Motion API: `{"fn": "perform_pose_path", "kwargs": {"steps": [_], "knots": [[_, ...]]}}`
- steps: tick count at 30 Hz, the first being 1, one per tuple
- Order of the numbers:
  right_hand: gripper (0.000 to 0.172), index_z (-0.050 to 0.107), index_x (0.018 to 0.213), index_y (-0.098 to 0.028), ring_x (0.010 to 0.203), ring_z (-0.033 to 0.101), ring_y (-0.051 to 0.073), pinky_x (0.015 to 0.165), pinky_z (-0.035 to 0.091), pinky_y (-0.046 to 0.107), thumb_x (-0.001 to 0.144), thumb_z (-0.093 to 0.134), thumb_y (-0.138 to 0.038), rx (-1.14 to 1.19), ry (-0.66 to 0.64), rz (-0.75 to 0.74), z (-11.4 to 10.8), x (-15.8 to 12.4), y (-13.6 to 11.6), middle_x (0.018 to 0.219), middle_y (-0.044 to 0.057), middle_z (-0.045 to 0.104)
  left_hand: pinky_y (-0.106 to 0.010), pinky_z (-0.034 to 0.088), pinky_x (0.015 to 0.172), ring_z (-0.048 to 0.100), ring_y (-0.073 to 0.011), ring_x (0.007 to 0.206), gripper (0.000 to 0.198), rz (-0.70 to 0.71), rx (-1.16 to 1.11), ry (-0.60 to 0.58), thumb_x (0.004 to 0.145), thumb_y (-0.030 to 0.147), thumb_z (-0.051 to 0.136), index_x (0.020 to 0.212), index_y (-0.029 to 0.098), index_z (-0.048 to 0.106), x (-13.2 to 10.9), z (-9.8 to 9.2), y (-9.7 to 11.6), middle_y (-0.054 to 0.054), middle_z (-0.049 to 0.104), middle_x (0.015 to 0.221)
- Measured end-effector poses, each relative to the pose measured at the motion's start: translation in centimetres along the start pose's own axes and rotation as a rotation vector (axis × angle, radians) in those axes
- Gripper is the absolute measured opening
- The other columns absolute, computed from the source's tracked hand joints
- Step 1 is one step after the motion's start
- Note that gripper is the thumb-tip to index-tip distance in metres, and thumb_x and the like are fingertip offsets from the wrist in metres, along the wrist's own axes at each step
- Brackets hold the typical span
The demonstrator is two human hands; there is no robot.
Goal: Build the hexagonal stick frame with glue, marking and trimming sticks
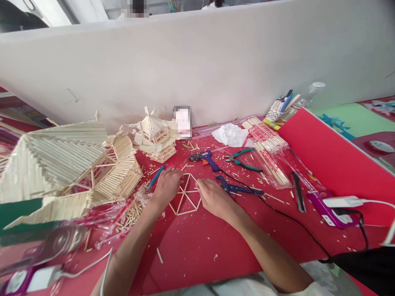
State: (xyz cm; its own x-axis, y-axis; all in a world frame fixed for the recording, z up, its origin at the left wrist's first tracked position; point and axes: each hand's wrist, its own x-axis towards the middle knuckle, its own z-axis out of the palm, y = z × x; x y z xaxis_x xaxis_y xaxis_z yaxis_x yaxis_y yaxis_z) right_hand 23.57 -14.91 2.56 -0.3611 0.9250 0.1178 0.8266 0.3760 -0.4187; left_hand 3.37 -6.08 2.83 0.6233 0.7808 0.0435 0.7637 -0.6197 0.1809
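1. On the table (pixel 197 250), the hexagonal stick frame (pixel 184 192) lay between the left grip (pixel 168 184) and right grip (pixel 212 197).
2. Both were partly curled at its edges; whether either pinched it, I couldn't tell.

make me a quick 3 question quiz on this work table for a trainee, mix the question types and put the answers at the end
1. Multiple choice: which of these is nearest to the left hand?
A) the clear bottle
B) the blue pen
C) the patterned pen cup

2. True or false: the right hand is holding the glue gun.

3. Short answer: what lies on the red table between the two hands?

Key:
1. B.
2. False; the glue gun lies on the table, beyond the hands.
3. A flat frame of thin sticks, with several sticks meeting near its middle.
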Motion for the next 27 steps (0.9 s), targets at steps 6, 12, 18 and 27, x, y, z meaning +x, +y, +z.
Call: {"fn": "perform_pose_path", "kwargs": {"steps": [6,12,18,27], "knots": [[0.019,0.053,0.103,-0.017,0.087,0.060,0.023,0.078,0.046,0.035,0.096,0.046,-0.001,-0.007,-0.003,0.008,0.1,0.0,0.0,0.094,0.010,0.066,-0.042,0.046,0.087,0.063,-0.0288,0.096,0.022,0.007,0.074,0.018,0.097,0.008,0.051,0.090,0.018,0.070,0.5,0.2,0.8,-0.010,0.073,0.095],[0.018,0.054,0.105,-0.015,0.090,0.060,0.025,0.080,0.047,0.037,0.097,0.045,-0.003,-0.043,-0.001,-0.001,0.6,-0.1,0.2,0.098,0.012,0.066,-0.045,0.045,0.085,0.061,-0.0323,0.100,0.027,0.033,0.154,0.013,0.098,0.007,0.045,0.093,0.016,0.070,0.3,0.0,1.7,-0.013,0.072,0.097],[0.017,0.054,0.105,-0.015,0.090,0.061,0.025,0.081,0.047,0.037,0.098,0.044,-0.003,-0.047,-0.003,-0.004,0.7,0.0,0.4,0.099,0.012,0.067,-0.044,0.044,0.085,0.061,-0.0316,0.098,0.029,0.016,0.119,-0.002,0.097,0.008,0.045,0.088,0.018,0.071,0.6,-0.5,1.9,-0.013,0.073,0.093],[0.018,0.055,0.110,-0.013,0.087,0.059,0.024,0.079,0.045,0.036,0.099,0.044,-0.004,-0.075,-0.034,0.010,0.0,0.0,-0.2,0.096,0.012,0.066,-0.043,0.043,0.087,0.061,-0.0311,0.101,0.026,-0.051,0.127,-0.003,0.097,0.008,0.046,0.093,0.016,0.071,-0.1,-0.4,2.8,-0.013,0.074,0.098]]}}
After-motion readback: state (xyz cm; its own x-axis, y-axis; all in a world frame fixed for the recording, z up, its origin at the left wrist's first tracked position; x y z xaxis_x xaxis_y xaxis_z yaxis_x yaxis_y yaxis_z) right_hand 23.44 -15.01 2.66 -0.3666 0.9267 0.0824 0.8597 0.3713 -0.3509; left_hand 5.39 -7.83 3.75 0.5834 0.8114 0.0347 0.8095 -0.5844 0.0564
